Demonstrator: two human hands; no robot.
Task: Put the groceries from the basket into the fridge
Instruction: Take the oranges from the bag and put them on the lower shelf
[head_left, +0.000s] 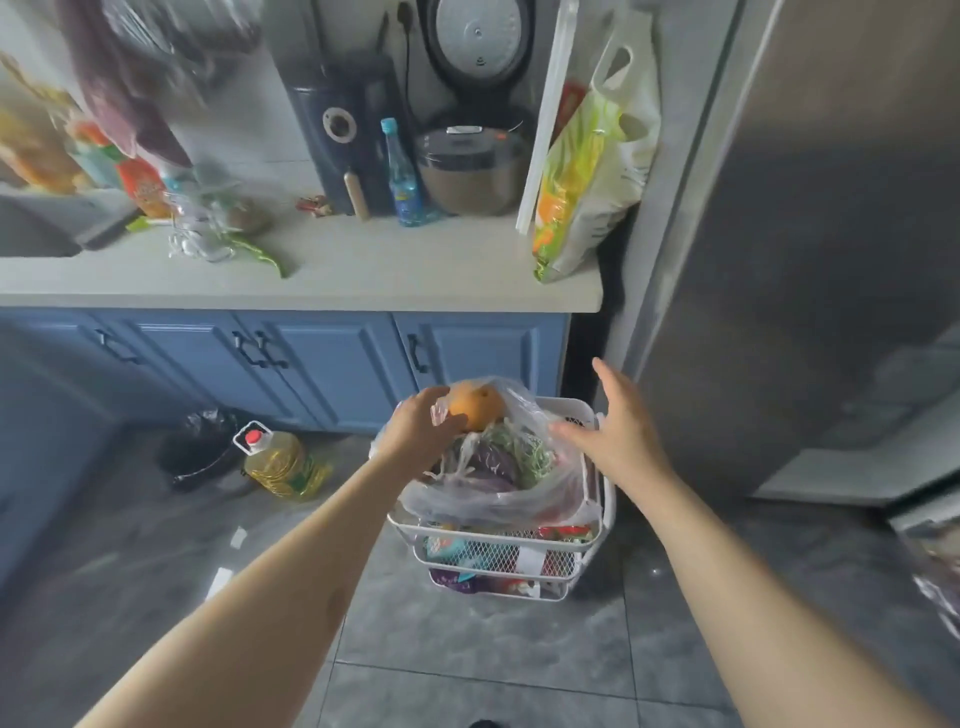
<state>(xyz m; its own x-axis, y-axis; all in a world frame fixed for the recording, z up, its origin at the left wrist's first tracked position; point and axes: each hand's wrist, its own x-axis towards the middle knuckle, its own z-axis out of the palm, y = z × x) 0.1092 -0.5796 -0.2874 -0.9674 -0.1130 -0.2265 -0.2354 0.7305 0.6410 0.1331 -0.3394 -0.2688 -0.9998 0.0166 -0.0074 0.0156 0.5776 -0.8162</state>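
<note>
A white wire basket (605, 512) stands on the grey tiled floor beside the fridge (810, 249). A clear plastic bag (498, 499) of greens and purple vegetables fills its top, with packets underneath. My left hand (415, 428) grips an orange fruit (475, 405) at the top of the bag, partly inside the plastic. My right hand (615, 423) hovers over the basket's right rim with fingers spread, holding nothing. The grey fridge door is closed.
A bottle of cooking oil (278, 462) and a black-lined bin (200, 449) stand on the floor to the left. Blue cabinets (311, 358) carry a counter (363, 275) with a rice cooker, a blue bottle and a large rice bag (587, 171).
</note>
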